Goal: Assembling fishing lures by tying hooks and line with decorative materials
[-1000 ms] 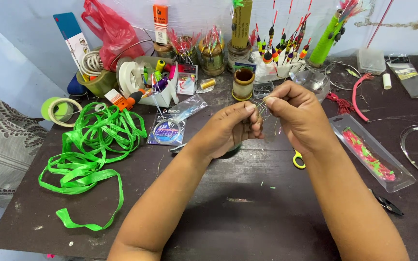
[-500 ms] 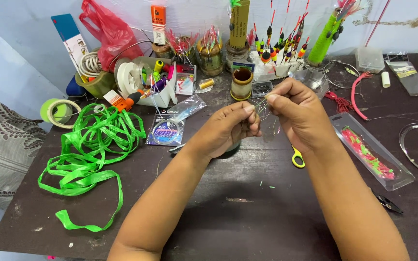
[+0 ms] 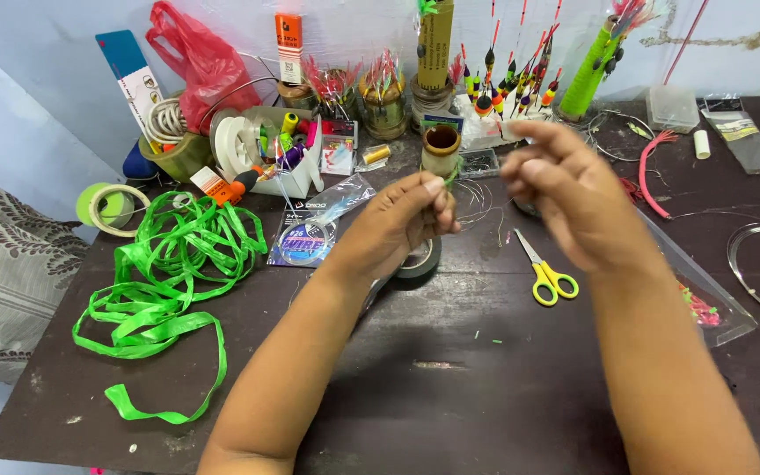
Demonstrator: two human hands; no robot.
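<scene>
Cluttered dark wooden worktop [image 3: 485, 387]: left hand [image 3: 402, 224] pinches thin clear fishing line [image 3: 477, 198] near the back edge; right hand [image 3: 573, 198] hovers half-open, blurred, apparently empty. Slack line could snag the yellow-handled scissors [image 3: 549, 273].

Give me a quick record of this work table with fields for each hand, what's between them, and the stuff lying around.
left hand: fingers pinched on a thin line, held above the dark table
right hand: raised, fingers loosely spread, blurred, holding nothing that shows
between the hands: fine strands of line, hard to trace
under the left hand: dark tape roll, partly hidden
right of it: yellow-handled scissors, lying flat
left side: loose green ribbon
back edge: upright fishing floats and a red plastic bag
</scene>
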